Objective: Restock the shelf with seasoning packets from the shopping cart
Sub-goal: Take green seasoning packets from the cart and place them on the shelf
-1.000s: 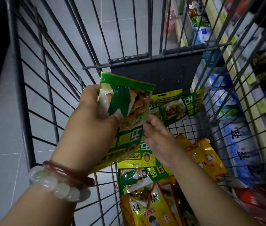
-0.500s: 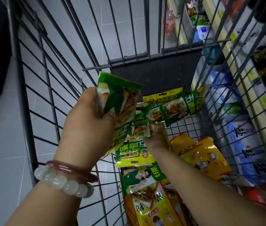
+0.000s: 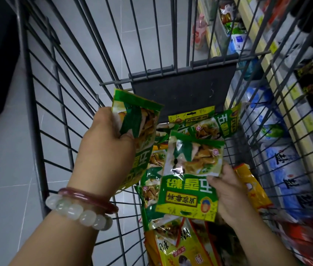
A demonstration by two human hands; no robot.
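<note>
Wire shopping cart (image 3: pixel 36 120) walls frame both hands. Left hand (image 3: pixel 105 150), two bracelets (image 3: pixel 78 208) at its wrist, grips one green seasoning packet (image 3: pixel 142 121) above the cart floor, fingers hiding its left edge. Right hand (image 3: pixel 228 191) pinches a second green packet (image 3: pixel 190 175) beside it. Loose packets (image 3: pixel 205 125) below overlap, uncountable. Shelf (image 3: pixel 286 104) right of the cart is blurred.

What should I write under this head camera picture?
Left hand and right hand each hold a green seasoning packet over the cart.

Bead bracelet (image 3: pixel 78 212), red bangle (image 3: pixel 86 197)
</note>
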